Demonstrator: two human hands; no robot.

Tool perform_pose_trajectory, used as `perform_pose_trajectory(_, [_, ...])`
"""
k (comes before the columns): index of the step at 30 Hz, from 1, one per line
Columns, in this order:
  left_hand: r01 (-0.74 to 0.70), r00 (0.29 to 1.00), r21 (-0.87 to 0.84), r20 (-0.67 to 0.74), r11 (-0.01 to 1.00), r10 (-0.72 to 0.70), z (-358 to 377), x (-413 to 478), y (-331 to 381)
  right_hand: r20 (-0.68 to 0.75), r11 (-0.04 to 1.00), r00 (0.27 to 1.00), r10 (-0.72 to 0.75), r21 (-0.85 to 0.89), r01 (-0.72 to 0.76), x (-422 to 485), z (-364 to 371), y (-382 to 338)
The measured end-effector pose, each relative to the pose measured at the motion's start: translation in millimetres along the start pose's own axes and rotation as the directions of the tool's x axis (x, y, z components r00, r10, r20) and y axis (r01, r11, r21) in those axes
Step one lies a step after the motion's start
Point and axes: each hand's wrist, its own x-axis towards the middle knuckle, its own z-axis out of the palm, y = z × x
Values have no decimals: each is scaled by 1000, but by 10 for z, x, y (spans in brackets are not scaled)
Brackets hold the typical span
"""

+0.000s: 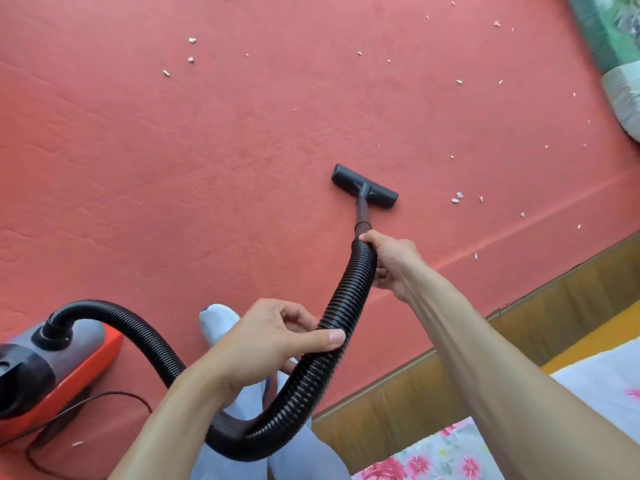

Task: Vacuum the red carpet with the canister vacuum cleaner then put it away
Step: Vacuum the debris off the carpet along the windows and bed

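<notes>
— Carpet (207, 150) first: what lies on it?
— White scraps (457, 197), scattered mostly from twelve round to three o'clock; one more lies at seven, near the cord (117, 393).
— And the vacuum (52, 372)?
— Red and grey, on the carpet at eight o'clock. Its black hose (346, 296) rises from the top, dips low at six, then climbs towards the centre.
— Who holds the hose?
— The person, with both hands. The left hand (263, 341) sits just below centre, thumb laid across the hose and fingers curled behind it. The right hand (391, 265), arm stretched out from four o'clock, is wrapped round the hose's far end, where it meets the tube (363, 213).
— Where is the nozzle (365, 185)?
— Flat on the carpet a short way out from centre toward one o'clock, at the tube's far end; scraps lie near it at three o'clock, apart from it.
— Anything else?
— A pale sock (216, 323) stands on the carpet within the hose's bend, partly behind the left hand. A brown frame (450, 358) runs along the carpet's edge from five to three, with a flowered sheet (588, 393) on it.
</notes>
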Motion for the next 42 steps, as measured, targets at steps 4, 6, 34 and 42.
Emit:
perform_pose_trajectory(4, [29, 989, -2, -146, 1000, -29, 67, 302, 89, -80, 998, 997, 12, 56, -7, 311, 312, -162])
perform_pose_trajectory(6, [15, 987, -1, -160, 1000, -15, -13, 404, 187, -63, 984, 997, 38, 178, -27, 380, 400, -250])
perform_pose_trajectory(34, [3, 898, 226, -428, 974, 97, -202, 883, 1353, 200, 970, 975, 99, 200, -139, 733, 378, -1765])
perform_pose_trajectory(42, [-42, 988, 196, -138, 980, 70, -638, 265, 1934, 503, 976, 850, 154, 58, -211, 302, 175, -2268])
